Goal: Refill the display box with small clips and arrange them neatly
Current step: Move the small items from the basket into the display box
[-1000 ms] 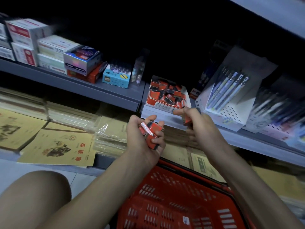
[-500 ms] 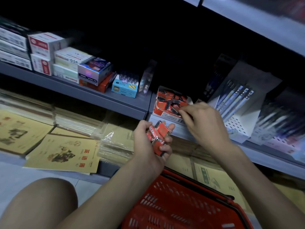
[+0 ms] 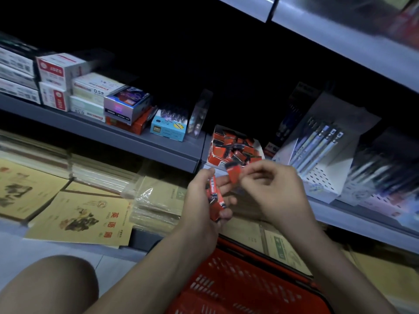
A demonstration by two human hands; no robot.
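A red and white display box (image 3: 215,158) stands on the grey shelf, holding several small red and black clip packs (image 3: 235,147) in a loose jumble. My left hand (image 3: 201,205) is just below and in front of the box and grips a small stack of red clip packs (image 3: 214,203). My right hand (image 3: 276,191) is beside it to the right and pinches one red clip pack (image 3: 234,173) between thumb and fingertips, right at the box's front edge.
A red shopping basket (image 3: 240,288) sits under my forearms. White pen display racks (image 3: 322,164) stand right of the box; a blue box (image 3: 167,130) and stacked cartons (image 3: 90,91) lie left on the shelf (image 3: 136,141). Yellow notebooks (image 3: 79,218) fill the lower shelf. My knee (image 3: 45,284) is at bottom left.
My right hand came back from the display box to my left hand and now pinches a single clip pack. The view has tilted slightly upward.
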